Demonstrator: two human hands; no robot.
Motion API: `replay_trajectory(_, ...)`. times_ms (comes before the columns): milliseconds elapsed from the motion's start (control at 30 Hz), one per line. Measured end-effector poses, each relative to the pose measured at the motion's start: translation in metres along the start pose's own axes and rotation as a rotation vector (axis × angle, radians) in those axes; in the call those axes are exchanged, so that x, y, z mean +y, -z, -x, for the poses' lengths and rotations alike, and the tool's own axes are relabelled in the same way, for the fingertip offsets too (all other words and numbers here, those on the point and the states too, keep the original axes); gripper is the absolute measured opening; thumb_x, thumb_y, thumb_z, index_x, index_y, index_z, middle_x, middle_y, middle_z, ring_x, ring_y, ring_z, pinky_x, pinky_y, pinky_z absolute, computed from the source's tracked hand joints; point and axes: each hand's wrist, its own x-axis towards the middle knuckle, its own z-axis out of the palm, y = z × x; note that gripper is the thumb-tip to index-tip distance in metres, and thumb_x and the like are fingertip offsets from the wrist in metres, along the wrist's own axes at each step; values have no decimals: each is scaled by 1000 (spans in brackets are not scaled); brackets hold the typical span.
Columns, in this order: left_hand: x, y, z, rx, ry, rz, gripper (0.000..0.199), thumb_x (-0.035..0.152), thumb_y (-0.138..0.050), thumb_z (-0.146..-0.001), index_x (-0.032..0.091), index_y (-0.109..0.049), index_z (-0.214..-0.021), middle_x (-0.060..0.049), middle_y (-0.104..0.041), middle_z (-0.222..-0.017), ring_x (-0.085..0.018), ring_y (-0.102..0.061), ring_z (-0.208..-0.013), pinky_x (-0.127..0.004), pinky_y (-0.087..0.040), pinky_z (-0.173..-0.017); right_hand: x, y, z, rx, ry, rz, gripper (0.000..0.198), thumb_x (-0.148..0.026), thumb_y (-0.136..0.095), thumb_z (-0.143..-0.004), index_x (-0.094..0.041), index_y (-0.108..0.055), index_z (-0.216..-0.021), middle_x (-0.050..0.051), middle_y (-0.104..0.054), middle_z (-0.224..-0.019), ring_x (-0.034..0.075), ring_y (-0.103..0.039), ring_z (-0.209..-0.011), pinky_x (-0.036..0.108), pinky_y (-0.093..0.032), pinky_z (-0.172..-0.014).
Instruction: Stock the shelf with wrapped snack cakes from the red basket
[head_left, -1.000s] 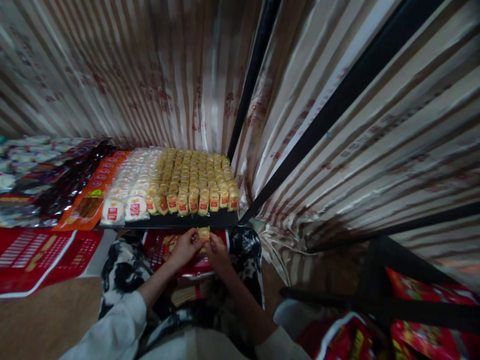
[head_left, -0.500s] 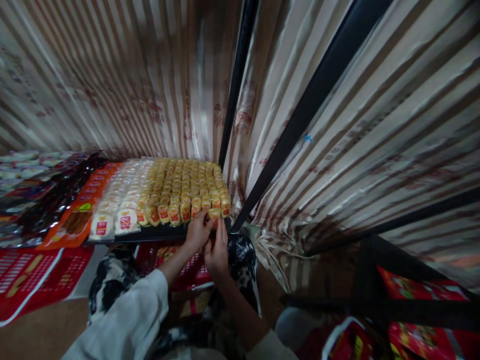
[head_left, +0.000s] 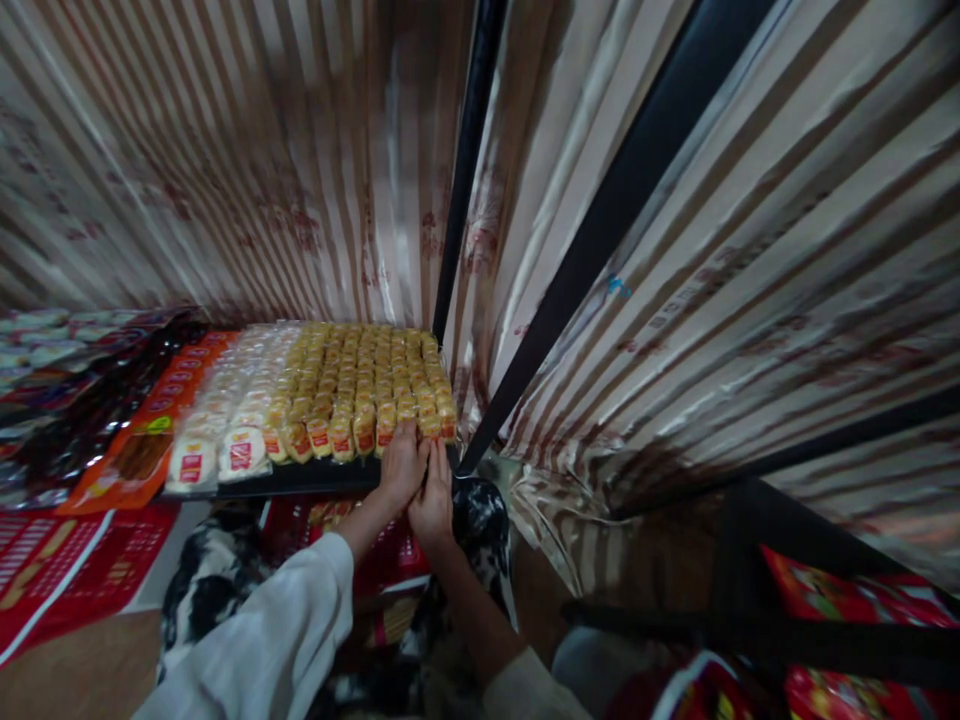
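Small yellow-wrapped snack packs with red labels stand in tight rows on a dark shelf. My left hand reaches the front of these rows near the right end, its fingertips resting against the packs. Beside it, my right hand has its fingers stretched forward, and their tips touch the front packs. The two hands nearly meet, and they hide some of the pack fronts. White clear-wrapped packs with red labels line up left of the yellow ones.
Orange packets and dark shiny packets lie farther left. A black post slants past the shelf's right end, before striped curtain cloth. Red bags are below left; red packages are at lower right.
Both hands have pressed closer to the front of the rows. The small yellow pack that was between my fingers now sits at the row front, mostly covered. The view has shifted slightly.
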Motion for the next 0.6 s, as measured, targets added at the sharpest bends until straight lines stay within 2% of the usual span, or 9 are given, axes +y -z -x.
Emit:
replay_trajectory(100, -3, -3, 4, 28, -37, 85, 39, 17, -47, -82, 14, -43, -121, -10, -58, -103, -19, -56, -96, -37, -45, -88, 5, -3, 1, 2, -2, 15, 60, -20, -40, -83, -9, -30, -141, 19, -33, -144, 26, -28, -135, 49, -31, -106)
replay_trajectory(167, -5, -4, 8, 39, -23, 137, 39, 18, -45, -84, 15, -41, -123, -9, -59, -100, -18, -57, -93, -36, -46, -88, 8, -6, 2, -5, -2, 36, 59, -21, -40, -84, -9, -29, -141, 19, -32, -145, 27, -27, -136, 50, -31, -106)
replay_trajectory(233, -5, -2, 13, 35, -13, 149, 32, 19, -41, -86, 15, -46, -117, -9, -59, -98, -18, -58, -91, -35, -46, -87, 11, -9, 3, -13, 5, 74, 56, -20, -38, -86, -10, -31, -141, 19, -32, -145, 26, -24, -137, 50, -31, -106)
replay_trajectory(367, -3, 1, 21, -14, -73, 122, 26, 20, -40, -85, 17, -56, -105, -11, -59, -103, -21, -55, -101, -38, -44, -92, 17, -17, 4, -20, 67, 155, 50, -15, -34, -88, -13, -36, -138, 15, -36, -144, 22, -17, -140, 50, -29, -106)
replay_trajectory(467, -2, 2, 22, -45, -87, 140, 28, 20, -44, -82, 21, -59, -106, -10, -60, -106, -22, -54, -105, -36, -43, -95, 17, -19, 2, -29, 119, 195, 47, -15, -36, -88, -11, -40, -135, 17, -40, -141, 22, -16, -140, 50, -27, -107)
replay_trajectory(600, -3, 6, 19, -78, -67, 172, 35, 17, -43, -80, 19, -59, -111, -11, -58, -111, -22, -54, -107, -36, -42, -96, 12, -15, -1, -31, 128, 229, 46, -14, -34, -88, -11, -42, -133, 17, -42, -140, 22, -20, -138, 49, -27, -107)
